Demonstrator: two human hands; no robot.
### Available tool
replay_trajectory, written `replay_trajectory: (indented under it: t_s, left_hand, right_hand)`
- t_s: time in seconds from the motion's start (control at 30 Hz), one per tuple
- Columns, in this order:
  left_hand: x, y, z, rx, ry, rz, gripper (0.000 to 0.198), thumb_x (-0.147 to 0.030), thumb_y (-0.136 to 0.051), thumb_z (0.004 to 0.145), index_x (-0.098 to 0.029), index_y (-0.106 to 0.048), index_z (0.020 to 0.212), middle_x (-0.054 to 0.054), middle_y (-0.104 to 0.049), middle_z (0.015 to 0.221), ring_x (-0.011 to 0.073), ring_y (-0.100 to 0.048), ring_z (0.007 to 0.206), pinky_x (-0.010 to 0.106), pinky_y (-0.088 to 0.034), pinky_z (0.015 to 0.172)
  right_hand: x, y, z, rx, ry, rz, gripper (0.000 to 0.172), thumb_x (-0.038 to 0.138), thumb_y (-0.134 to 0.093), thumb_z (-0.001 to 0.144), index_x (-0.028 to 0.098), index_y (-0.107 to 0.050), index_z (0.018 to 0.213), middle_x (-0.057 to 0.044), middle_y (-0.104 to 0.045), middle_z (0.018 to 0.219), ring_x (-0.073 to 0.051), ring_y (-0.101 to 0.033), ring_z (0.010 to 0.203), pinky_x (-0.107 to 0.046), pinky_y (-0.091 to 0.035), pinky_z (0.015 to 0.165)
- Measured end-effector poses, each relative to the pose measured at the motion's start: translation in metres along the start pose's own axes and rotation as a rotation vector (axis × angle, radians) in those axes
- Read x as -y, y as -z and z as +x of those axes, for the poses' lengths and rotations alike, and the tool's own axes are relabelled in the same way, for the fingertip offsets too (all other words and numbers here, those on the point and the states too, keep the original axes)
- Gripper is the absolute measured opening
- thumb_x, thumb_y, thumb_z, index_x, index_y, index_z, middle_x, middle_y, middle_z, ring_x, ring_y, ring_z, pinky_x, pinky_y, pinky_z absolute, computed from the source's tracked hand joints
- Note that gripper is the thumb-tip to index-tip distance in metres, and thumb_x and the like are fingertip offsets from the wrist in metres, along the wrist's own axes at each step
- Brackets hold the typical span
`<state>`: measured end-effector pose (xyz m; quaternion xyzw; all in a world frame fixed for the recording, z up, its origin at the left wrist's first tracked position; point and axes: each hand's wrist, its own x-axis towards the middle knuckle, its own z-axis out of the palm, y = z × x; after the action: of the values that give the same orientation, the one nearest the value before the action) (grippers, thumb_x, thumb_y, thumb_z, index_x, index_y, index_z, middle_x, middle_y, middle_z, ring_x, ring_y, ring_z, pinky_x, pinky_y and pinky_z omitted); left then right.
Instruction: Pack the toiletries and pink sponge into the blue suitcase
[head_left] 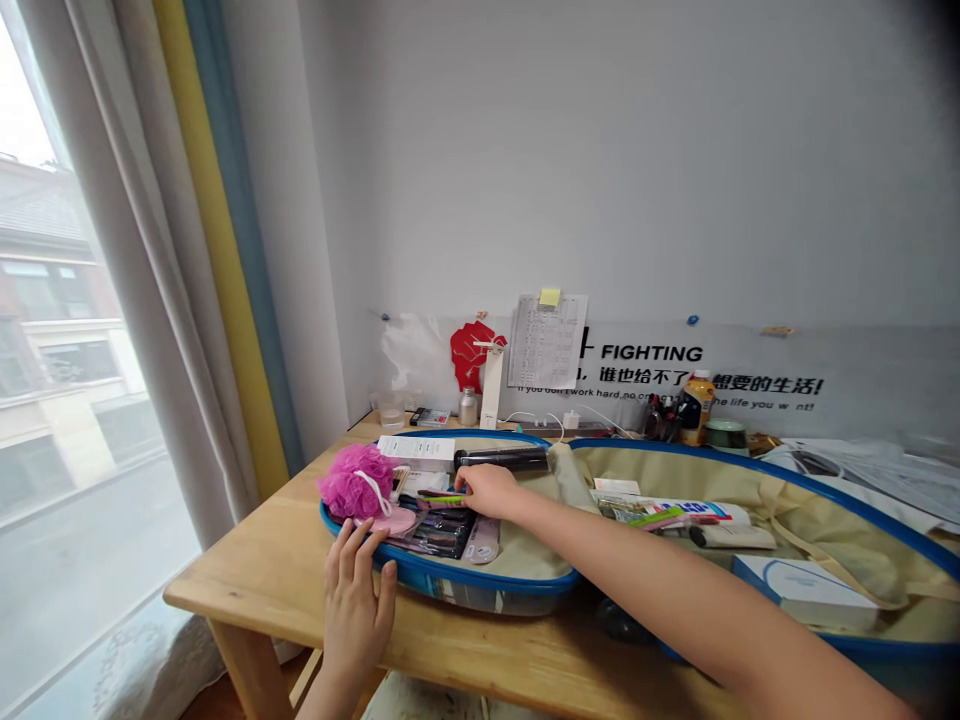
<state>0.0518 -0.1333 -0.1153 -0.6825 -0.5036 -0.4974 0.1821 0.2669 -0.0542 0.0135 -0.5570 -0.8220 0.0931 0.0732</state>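
right forearm (697, 590) crosses the blue-rimmed bag (750, 464) (right end cut off)

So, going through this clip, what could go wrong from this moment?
The right hand is at a slim green-and-yellow item in a crowded pile, so it might knock the pink bath pouf over the edge of the blue-rimmed open case. The dark cylinder lies loose and could roll. The left hand pressing at the rim could tilt the case.

Left hand (354, 600) spread, right (486, 490) apparently pinching.
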Motion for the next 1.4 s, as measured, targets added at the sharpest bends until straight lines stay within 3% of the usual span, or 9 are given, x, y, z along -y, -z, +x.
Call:
replay_trajectory:
  t_s: [0.17,0.37,0.5,0.6,0.83,1.03,1.17,1.27,1.4]
  left_hand:
    - [0.002,-0.001,-0.001,0.000,0.008,-0.002,0.032,-0.029,-0.039,0.094,-0.020,-0.048,0.124,0.012,-0.050,0.133,0.0282,-0.030,0.139,0.051,-0.030,0.111]
    - [0.002,-0.001,-0.001,-0.006,-0.005,0.003,0.032,-0.028,-0.039,0.094,-0.021,-0.048,0.124,0.012,-0.051,0.132,0.0280,-0.030,0.139,0.050,-0.031,0.111]
    - [0.003,-0.002,-0.001,-0.009,0.001,-0.012,0.033,-0.029,-0.040,0.094,-0.021,-0.049,0.124,0.012,-0.051,0.132,0.0284,-0.031,0.139,0.050,-0.031,0.111]
    - [0.003,-0.002,-0.001,-0.011,0.005,-0.024,0.034,-0.030,-0.040,0.093,-0.021,-0.049,0.125,0.012,-0.051,0.132,0.0284,-0.031,0.139,0.051,-0.030,0.112]
    - [0.002,-0.002,-0.001,-0.010,0.009,-0.033,0.034,-0.030,-0.039,0.094,-0.020,-0.048,0.125,0.013,-0.050,0.132,0.0288,-0.031,0.139,0.052,-0.030,0.112]
    - [0.000,0.001,0.000,-0.007,0.002,-0.025,0.033,-0.028,-0.039,0.094,-0.020,-0.048,0.125,0.013,-0.050,0.132,0.0283,-0.030,0.139,0.051,-0.029,0.112]
    - [0.000,0.001,0.000,0.001,0.015,-0.036,0.033,-0.028,-0.039,0.094,-0.020,-0.048,0.125,0.013,-0.050,0.132,0.0282,-0.029,0.140,0.051,-0.029,0.112]
    - [0.001,0.001,-0.001,0.010,0.020,-0.043,0.034,-0.029,-0.039,0.094,-0.021,-0.047,0.126,0.013,-0.049,0.133,0.0281,-0.029,0.140,0.052,-0.028,0.113]
    - [0.001,0.001,-0.001,0.021,0.026,-0.039,0.034,-0.029,-0.039,0.094,-0.020,-0.047,0.126,0.013,-0.049,0.134,0.0283,-0.029,0.140,0.052,-0.028,0.113]
  right_hand:
    - [-0.028,0.035,-0.005,-0.069,-0.010,0.074,0.029,0.042,-0.056,0.090,0.017,-0.062,0.104,-0.004,-0.064,0.106,-0.015,-0.060,0.094,-0.037,-0.051,0.086]
    - [-0.119,0.090,-0.041,-0.151,-0.113,0.174,0.033,0.045,-0.051,0.091,0.015,-0.060,0.103,-0.003,-0.064,0.093,-0.012,-0.061,0.080,-0.033,-0.051,0.077]
    - [-0.173,0.087,-0.091,-0.030,-0.208,0.156,0.029,0.046,-0.062,0.074,0.018,-0.063,0.081,-0.003,-0.065,0.077,-0.015,-0.060,0.072,-0.029,-0.049,0.069]
    - [-0.197,0.074,-0.123,0.066,-0.295,0.067,0.027,0.036,-0.072,0.056,0.019,-0.065,0.076,-0.005,-0.066,0.080,-0.020,-0.061,0.075,-0.031,-0.047,0.067]
    - [-0.214,0.051,-0.133,0.141,-0.428,-0.213,0.043,0.017,-0.081,0.037,0.021,-0.063,0.076,-0.008,-0.062,0.095,-0.030,-0.058,0.097,-0.040,-0.047,0.081]
    - [-0.214,0.039,-0.126,0.204,-0.462,-0.284,0.023,0.037,-0.064,0.083,0.016,-0.061,0.093,-0.005,-0.062,0.101,-0.015,-0.058,0.092,-0.036,-0.048,0.084]
    - [-0.220,0.050,-0.129,0.235,-0.470,-0.205,0.028,0.044,-0.058,0.088,0.016,-0.060,0.085,0.000,-0.061,0.082,-0.010,-0.055,0.073,-0.030,-0.048,0.072]
    - [-0.225,0.068,-0.137,0.161,-0.445,-0.097,0.027,0.045,-0.065,0.078,0.018,-0.061,0.073,0.001,-0.060,0.070,-0.011,-0.053,0.064,-0.028,-0.044,0.066]
    - [-0.230,0.094,-0.153,-0.107,-0.419,0.027,0.029,0.051,-0.065,0.067,0.022,-0.064,0.073,-0.003,-0.065,0.070,-0.019,-0.059,0.067,-0.031,-0.043,0.064]
